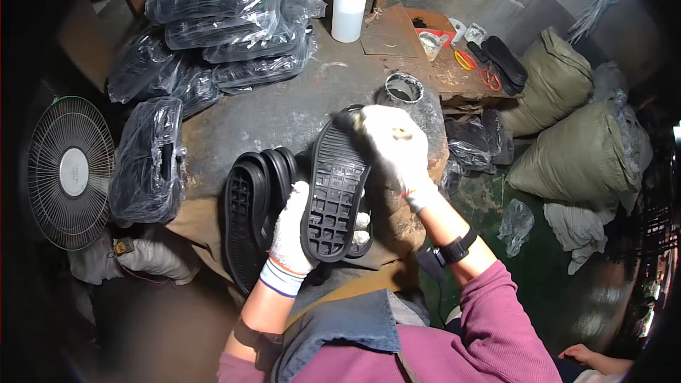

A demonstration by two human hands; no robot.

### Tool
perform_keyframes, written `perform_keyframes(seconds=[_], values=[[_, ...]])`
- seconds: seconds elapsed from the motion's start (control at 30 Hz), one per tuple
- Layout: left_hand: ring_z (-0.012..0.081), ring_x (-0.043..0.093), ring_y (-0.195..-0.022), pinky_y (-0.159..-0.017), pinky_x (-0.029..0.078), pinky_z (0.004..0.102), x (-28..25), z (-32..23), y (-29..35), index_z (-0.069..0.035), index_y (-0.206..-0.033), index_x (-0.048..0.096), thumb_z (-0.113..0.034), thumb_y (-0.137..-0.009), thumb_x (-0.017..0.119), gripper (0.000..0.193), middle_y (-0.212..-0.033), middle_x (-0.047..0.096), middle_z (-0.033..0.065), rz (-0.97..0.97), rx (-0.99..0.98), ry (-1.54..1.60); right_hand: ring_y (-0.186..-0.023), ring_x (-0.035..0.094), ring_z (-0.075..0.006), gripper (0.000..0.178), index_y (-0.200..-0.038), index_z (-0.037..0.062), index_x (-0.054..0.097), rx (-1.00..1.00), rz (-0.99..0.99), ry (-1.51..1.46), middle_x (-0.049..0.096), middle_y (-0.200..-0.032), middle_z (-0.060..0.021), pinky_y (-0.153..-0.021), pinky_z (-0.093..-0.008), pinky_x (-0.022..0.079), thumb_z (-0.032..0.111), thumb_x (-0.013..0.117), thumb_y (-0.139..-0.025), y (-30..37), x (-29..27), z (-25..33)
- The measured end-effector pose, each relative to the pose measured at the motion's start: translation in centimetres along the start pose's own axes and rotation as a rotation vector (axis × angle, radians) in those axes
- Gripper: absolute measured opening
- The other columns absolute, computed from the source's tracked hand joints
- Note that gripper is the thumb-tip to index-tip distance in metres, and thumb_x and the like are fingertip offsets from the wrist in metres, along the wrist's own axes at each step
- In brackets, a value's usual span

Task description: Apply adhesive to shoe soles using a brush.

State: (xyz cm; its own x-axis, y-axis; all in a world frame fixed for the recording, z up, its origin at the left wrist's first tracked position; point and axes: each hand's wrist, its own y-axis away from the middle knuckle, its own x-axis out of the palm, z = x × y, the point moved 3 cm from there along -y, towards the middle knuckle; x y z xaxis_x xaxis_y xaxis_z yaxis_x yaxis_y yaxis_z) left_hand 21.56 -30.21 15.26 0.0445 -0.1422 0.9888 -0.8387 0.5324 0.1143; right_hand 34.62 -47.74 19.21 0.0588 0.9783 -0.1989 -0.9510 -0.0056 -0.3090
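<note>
A black rubber shoe sole, with a grid of square hollows showing, is tilted up over the front of the worktable. My left hand, in a white knitted glove, grips its lower part from the left, with fingertips showing at the right edge. At the sole's upper end my right hand, gloved too, is closed; whatever sits in its fingers is hidden. Several more black soles stand on edge to the left of my left hand. Just beyond my right hand is a small round can with a grey-smeared rim.
Plastic-wrapped bundles of soles are piled at the back left of the worktable. A white bottle stands at the back. Scissors lie on the right-hand shelf, near stuffed sacks. A fan stands at left.
</note>
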Motion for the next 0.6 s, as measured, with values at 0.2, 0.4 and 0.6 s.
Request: perform_keyframes(seconds=[0.2, 0.4, 0.6], values=[[0.0485, 0.067, -0.117, -0.098, 0.057, 0.0637, -0.7, -0.1, 1.1, 0.0, -0.157, 0.041, -0.065, -0.106, 0.042, 0.082, -0.151, 0.054, 0.0263, 0.017, 0.025, -0.049, -0.099, 0.074, -0.0198, 0.012, -0.101, 0.0093, 0.08, -0.329, -0.076, 0.121, 0.08, -0.099, -0.005, -0.105, -0.0376, 0.049, 0.01, 0.077, -0.089, -0.2, -1.9, 1.3], [0.0514, 0.066, -0.119, -0.098, 0.057, 0.0639, 0.6, 0.4, 1.0, 0.0, -0.158, 0.038, -0.061, -0.108, 0.039, 0.078, -0.151, 0.053, 0.027, 0.126, -0.027, 0.029, -0.101, 0.074, -0.0201, 0.015, -0.103, 0.01, 0.08, -0.272, 0.137, 0.066, 0.08, -0.101, -0.0041, -0.113, -0.0395, 0.043, 0.014, 0.078, -0.089, 0.6, -0.2, 0.6], [0.0475, 0.063, -0.125, -0.101, 0.051, 0.0719, -0.8, -0.1, 0.1, -0.014, -0.153, 0.049, -0.059, -0.109, 0.036, 0.064, -0.149, 0.058, 0.0189, -0.07, 0.099, 0.078, -0.109, 0.072, -0.0198, 0.018, -0.106, 0.0123, 0.081, -0.338, 0.299, 0.075, 0.08, -0.107, -0.0019, -0.118, -0.0447, 0.039, 0.016, 0.08, -0.088, 4.3, 0.6, 2.3]])
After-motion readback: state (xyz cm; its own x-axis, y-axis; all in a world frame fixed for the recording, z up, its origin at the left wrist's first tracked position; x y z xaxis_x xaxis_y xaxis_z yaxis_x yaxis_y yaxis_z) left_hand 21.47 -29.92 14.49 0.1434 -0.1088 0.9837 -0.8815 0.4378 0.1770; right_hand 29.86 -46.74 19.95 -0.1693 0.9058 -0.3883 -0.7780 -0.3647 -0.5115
